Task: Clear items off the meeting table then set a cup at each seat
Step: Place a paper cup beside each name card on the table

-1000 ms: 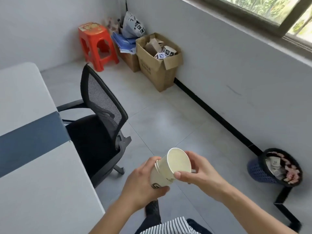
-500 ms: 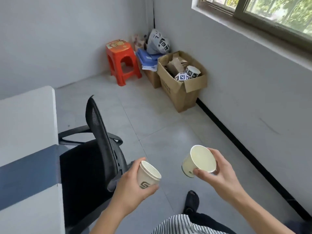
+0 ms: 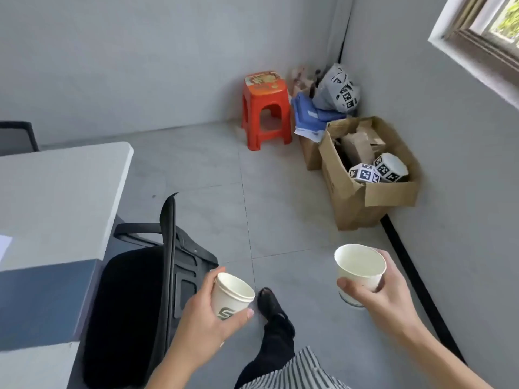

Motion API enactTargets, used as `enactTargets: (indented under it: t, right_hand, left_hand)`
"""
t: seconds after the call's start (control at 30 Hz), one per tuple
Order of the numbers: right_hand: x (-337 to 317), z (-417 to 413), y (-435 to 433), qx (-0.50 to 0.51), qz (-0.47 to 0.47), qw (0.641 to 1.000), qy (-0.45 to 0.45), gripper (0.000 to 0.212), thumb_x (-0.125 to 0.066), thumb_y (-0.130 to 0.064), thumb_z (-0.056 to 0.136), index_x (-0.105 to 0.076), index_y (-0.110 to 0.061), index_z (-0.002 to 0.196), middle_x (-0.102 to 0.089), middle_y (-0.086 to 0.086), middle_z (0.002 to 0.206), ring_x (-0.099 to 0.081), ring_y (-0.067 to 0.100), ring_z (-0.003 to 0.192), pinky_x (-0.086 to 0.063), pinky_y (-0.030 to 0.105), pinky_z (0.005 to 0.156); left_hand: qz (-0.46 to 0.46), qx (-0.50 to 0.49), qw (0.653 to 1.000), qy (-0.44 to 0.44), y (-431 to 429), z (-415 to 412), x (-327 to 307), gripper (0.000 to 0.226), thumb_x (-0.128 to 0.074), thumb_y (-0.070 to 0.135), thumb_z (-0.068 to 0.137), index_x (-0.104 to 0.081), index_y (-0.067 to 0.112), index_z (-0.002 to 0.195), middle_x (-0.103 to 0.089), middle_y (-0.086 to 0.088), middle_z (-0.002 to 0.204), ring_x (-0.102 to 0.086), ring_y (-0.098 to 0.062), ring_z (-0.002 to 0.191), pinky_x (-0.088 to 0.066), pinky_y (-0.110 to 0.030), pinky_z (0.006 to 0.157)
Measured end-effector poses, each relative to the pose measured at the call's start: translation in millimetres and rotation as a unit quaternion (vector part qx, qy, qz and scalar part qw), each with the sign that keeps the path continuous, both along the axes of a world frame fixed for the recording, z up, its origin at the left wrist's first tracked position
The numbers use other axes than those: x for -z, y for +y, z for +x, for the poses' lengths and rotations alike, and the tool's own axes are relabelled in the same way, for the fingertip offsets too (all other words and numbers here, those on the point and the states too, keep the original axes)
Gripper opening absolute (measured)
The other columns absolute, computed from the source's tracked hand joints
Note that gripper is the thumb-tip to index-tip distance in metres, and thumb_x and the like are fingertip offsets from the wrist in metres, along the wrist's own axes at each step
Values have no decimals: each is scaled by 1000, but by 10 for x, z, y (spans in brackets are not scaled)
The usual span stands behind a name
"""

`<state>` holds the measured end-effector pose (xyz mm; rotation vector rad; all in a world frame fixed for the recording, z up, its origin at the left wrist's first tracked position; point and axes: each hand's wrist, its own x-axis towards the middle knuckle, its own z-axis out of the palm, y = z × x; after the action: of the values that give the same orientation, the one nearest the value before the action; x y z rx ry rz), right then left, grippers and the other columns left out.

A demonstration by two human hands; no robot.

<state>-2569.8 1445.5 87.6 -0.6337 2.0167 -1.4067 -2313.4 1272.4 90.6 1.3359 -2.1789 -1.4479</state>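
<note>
The left hand (image 3: 206, 318) is wrapped round a stack of paper cups (image 3: 231, 296), thumb across the printed logo and fingers behind, the stack tilted with its mouth toward the upper right; at least two rims show nested, though the exact count cannot be told. The right hand (image 3: 384, 299) grips a single paper cup (image 3: 360, 269), thumb pressed on the near wall and fingers curled round the far side, the open mouth facing up and looking empty; this cup is held well apart from the stack, out to the right of it. Both cups hang over the grey tiled floor, just right of the black mesh office chair (image 3: 146, 299); the chair is tucked against the white meeting table (image 3: 56, 192), whose edge carries a dark blue band beside the chair seat. Far beyond the chair, in the room's corner, stands an orange plastic stool (image 3: 265, 108); right of the stool sits an open cardboard box (image 3: 368, 192) holding white cubes with black square markers (image 3: 377, 169).
</note>
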Motion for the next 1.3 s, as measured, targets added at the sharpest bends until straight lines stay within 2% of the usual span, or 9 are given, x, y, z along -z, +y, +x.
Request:
enactTargets:
  t: [0.13,0.27,0.4,0.5,0.7,0.83,1.03,1.17,1.3]
  right_hand:
    - [-14,-496,-764,-24,-6,1000,15,59,-79,-50,48,-59,-33,101,-69,-14,88,-65,2,74,-52,12,62]
    - [-232,-917,-1577,-57,-1,997,51,62,-79,-50,46,-61,-24,99,-69,-9,82,-63,-1,65,-49,8,51]
    - [-335,-1247,-2340,-108,8,993,57,60,-79,-52,48,-59,-31,101,-69,-11,86,-65,3,71,-52,12,56]
    - [-280,-1448,-2904,-148,23,987,60,62,-80,-57,49,-59,-34,102,-70,-9,88,-67,9,74,-56,21,60]
    - [4,-1951,-4210,-252,41,966,48,52,-81,-58,49,-59,-44,94,-70,-13,88,-67,5,71,-51,10,55]
    - [50,-2332,-5257,-318,44,946,53,58,-81,-57,48,-60,-33,97,-68,-15,87,-66,4,70,-51,12,54]
    - [-92,-2207,-6898,-490,46,870,41,64,-81,-51,46,-56,-30,102,-68,-14,81,-63,5,59,-52,20,46]
    - [-154,-1719,-7809,-558,19,828,53,59,-81,-50,46,-55,-43,99,-66,-22,87,-64,-2,69,-51,13,47]
    - [-98,-1024,-8439,-605,2,795,42,56,-81,-51,46,-54,-51,96,-65,-23,89,-64,-2,73,-51,12,48]
  left_hand:
    - [6,-28,1000,9,-757,-504,69,76,-88,35,63,-47,35,127,-63,11,104,-62,-6,92,-49,-18,76]
    - [-9,-43,998,37,-1584,-1029,-161,80,-88,37,62,-45,34,129,-63,13,105,-62,-6,94,-50,-20,79]
    - [-41,-52,997,48,-2298,-1347,-308,77,-87,37,63,-43,39,126,-61,18,104,-58,3,93,-47,-8,74]
    - [-39,-88,994,48,-2702,-1407,-304,77,-86,44,61,-42,46,125,-62,21,103,-58,6,94,-49,-9,73]
    - [-10,-228,973,25,-3349,-1378,-23,71,-82,52,55,-43,57,113,-65,15,101,-62,2,92,-51,-9,68]
    - [-12,-313,950,16,-3846,-1516,-33,75,-83,53,51,-47,47,117,-66,20,101,-62,2,92,-47,-3,67]
    - [-33,-456,889,22,-4321,-1618,-136,69,-85,46,57,-42,62,109,-55,37,102,-58,9,91,-49,-4,65]
    - [-23,-538,842,-12,-4393,-1413,-52,73,-89,43,57,-44,52,113,-65,22,93,-60,8,86,-51,-13,64]
    - [-10,-605,796,0,-4620,-1008,66,72,-90,34,59,-47,47,115,-66,9,98,-61,7,86,-50,-8,63]
